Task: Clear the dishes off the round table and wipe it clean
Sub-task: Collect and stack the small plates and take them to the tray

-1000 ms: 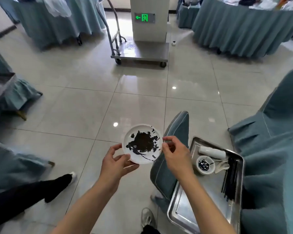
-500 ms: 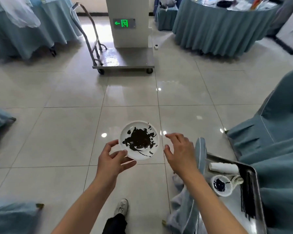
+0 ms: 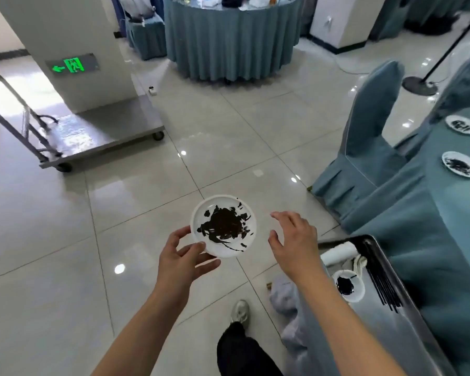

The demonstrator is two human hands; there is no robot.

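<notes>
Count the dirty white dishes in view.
4. One plate is held by the left hand; two plates sit on the table at right; one small dish is in the tray. More may lie out of frame.

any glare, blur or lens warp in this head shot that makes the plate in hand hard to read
Head view: bright spots and a washed-out patch glare off the glossy floor and the metal cart; wide-angle warp bends the tile lines and leans the pillar; the edges are slightly soft; the small plate held by the left hand is sharp, its dark smears clear; the right hand is open beside it.
</notes>
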